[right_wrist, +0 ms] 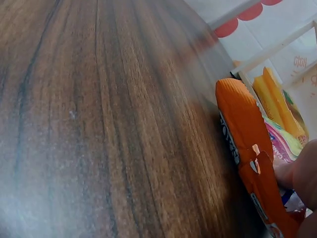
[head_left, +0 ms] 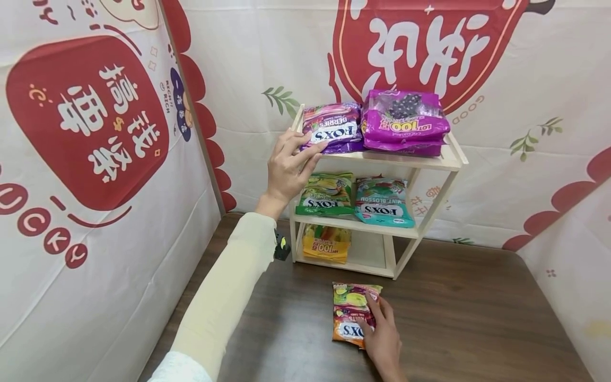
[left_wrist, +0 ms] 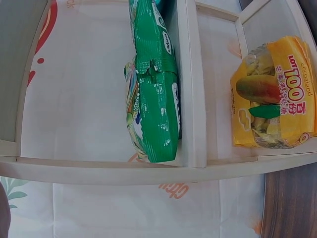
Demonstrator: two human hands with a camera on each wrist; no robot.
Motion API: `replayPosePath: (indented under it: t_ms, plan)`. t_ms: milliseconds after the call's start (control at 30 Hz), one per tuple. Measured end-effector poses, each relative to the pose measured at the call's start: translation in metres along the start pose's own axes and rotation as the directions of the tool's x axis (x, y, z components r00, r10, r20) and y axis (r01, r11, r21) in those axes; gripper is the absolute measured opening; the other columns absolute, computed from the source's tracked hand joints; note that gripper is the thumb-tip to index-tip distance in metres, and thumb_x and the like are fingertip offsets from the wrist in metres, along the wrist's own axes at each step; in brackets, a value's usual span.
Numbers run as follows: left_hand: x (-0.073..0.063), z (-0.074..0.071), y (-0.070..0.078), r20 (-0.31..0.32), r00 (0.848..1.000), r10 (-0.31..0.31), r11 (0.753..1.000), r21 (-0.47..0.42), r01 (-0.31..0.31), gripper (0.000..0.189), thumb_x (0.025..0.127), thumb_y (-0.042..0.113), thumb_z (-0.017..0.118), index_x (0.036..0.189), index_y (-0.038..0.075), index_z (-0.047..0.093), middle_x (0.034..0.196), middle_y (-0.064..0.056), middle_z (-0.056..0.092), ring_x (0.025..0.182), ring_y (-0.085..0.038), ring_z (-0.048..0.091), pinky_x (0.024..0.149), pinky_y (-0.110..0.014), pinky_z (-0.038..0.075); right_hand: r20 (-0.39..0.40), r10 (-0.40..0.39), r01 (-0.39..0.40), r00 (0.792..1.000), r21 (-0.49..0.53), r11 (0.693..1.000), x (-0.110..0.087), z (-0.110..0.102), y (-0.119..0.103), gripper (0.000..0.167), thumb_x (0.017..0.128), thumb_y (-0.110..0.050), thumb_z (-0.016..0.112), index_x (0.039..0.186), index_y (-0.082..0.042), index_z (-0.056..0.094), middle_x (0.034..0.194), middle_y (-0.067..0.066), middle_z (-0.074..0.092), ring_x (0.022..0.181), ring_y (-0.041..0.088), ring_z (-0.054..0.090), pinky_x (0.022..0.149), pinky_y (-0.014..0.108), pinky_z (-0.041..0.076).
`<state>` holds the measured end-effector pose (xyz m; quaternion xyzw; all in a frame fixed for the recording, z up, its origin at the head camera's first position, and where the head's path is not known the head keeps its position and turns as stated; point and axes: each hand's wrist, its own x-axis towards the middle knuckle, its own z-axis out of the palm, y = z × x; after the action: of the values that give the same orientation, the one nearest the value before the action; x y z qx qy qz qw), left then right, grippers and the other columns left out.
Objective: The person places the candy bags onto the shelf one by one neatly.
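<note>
On the top shelf of a small white rack (head_left: 425, 159), my left hand (head_left: 288, 167) rests its fingers on the lower left of a purple Fox's berries candy bag (head_left: 334, 122). My right hand (head_left: 382, 334) holds a red and orange Fox's fruits candy bag (head_left: 350, 307) by its right side, in front of the rack and low over the table. The right wrist view shows that bag's orange end (right_wrist: 242, 119) close up, with a finger or thumb (right_wrist: 302, 173) against its printed face. Part of the bag is hidden behind the hand.
A magenta grape candy bag (head_left: 406, 119) sits beside the berries bag. The middle shelf bears a green Fox's bag (head_left: 326, 193) and a teal mint one (head_left: 384, 201). A yellow mango candy bag (head_left: 326, 244) stands on the bottom level. Printed cloth walls (head_left: 248, 148) surround the wooden table (head_left: 468, 307).
</note>
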<state>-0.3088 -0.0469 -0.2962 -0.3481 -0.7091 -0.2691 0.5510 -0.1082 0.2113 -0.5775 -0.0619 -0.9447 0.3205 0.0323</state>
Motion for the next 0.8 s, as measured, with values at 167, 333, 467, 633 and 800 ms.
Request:
replayPosePath:
  t_ms: [167,333,467,633,800]
  plan:
    - [-0.001,0.0,-0.001,-0.008,1.0,-0.012,1.0,-0.006,0.012,0.022,0.086,0.02,0.069,0.107,0.015,0.075,0.11,-0.015,0.064,0.107,-0.033,0.052,0.107,-0.044,0.034,-0.032,-0.046,0.046,0.998,0.0,0.999,-0.001,0.001,0.001,0.063,0.088,-0.013,0.069,0.144,-0.025,0.044,0.147,0.012,0.033,0.113,0.043,0.053,0.077,0.063,0.047]
    - [-0.002,-0.001,-0.001,-0.012,1.0,-0.015,1.0,-0.007,0.015,0.022,0.086,0.02,0.069,0.106,0.015,0.075,0.11,-0.014,0.064,0.107,-0.033,0.052,0.107,-0.044,0.033,-0.07,-0.076,0.077,0.995,0.009,0.997,-0.004,0.001,0.003,0.06,0.089,-0.011,0.068,0.143,-0.025,0.047,0.145,0.011,0.037,0.113,0.041,0.054,0.074,0.062,0.048]
    - [-0.002,-0.001,-0.001,-0.012,1.0,-0.014,1.0,-0.011,0.014,0.022,0.086,0.02,0.069,0.107,0.015,0.075,0.11,-0.014,0.064,0.107,-0.033,0.052,0.107,-0.044,0.033,-0.109,-0.09,0.097,0.99,0.055,0.994,-0.004,0.002,0.005,0.057,0.087,-0.007,0.07,0.139,-0.022,0.052,0.142,0.012,0.041,0.115,0.041,0.052,0.08,0.061,0.047]
    - [-0.002,-0.002,0.0,-0.012,1.0,-0.012,1.0,-0.011,0.012,0.022,0.085,0.019,0.07,0.106,0.015,0.075,0.11,-0.014,0.064,0.108,-0.033,0.051,0.107,-0.045,0.033,-0.172,-0.1,0.13,0.98,0.173,0.976,-0.003,0.002,0.009,0.053,0.083,-0.001,0.073,0.132,-0.015,0.06,0.133,0.013,0.049,0.12,0.037,0.049,0.096,0.056,0.04]
    - [-0.001,-0.002,0.001,0.0,1.0,-0.002,1.0,-0.004,0.002,0.022,0.085,0.018,0.07,0.107,0.015,0.075,0.11,-0.015,0.064,0.107,-0.034,0.052,0.107,-0.047,0.034,-0.197,-0.085,0.128,0.977,0.218,0.968,-0.004,0.002,0.01,0.05,0.082,0.0,0.073,0.129,-0.011,0.061,0.13,0.012,0.051,0.119,0.035,0.049,0.098,0.054,0.038]
